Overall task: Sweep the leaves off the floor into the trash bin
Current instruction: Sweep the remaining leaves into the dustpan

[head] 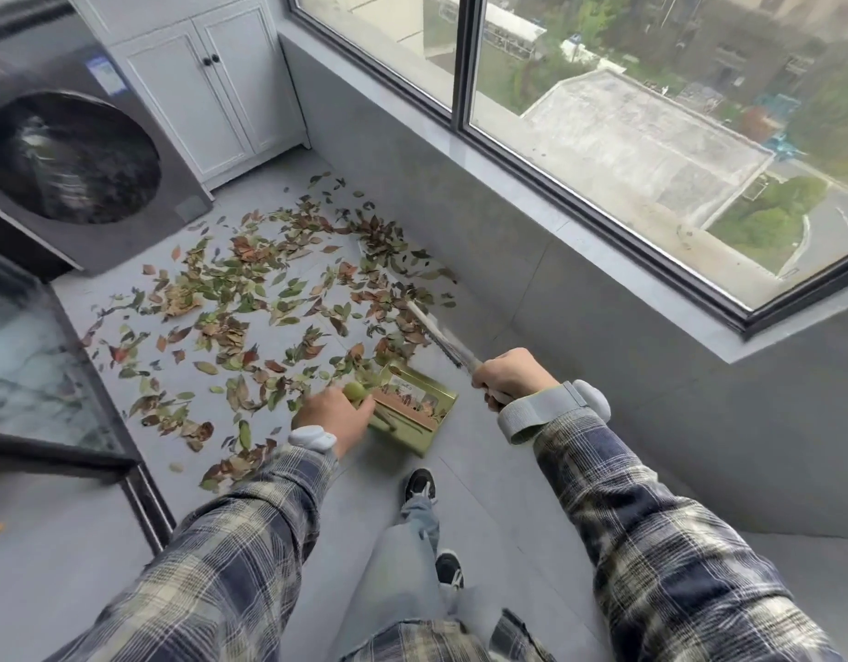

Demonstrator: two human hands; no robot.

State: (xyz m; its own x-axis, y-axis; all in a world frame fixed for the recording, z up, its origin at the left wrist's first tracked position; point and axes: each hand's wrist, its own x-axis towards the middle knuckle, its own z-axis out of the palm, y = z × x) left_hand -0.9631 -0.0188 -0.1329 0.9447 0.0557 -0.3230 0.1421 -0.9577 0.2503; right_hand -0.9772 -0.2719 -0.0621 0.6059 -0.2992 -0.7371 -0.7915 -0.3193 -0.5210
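Several green, brown and red leaves (250,298) lie scattered over the grey tiled floor ahead of me. My left hand (333,413) grips the green handle of a green dustpan (412,408) that stands on the floor at the leaves' near edge. My right hand (508,375) is closed around a broom handle (441,336) that slants away toward the wall, its head buried among the leaves near the wall's base. No trash bin shows in view.
A dark front-loading washing machine (73,169) stands at the far left, white cabinets (207,97) behind it. A grey low wall under a big window (627,112) runs along the right. A dark-framed glass panel (40,375) borders the left. My shoes (419,487) stand just behind the dustpan.
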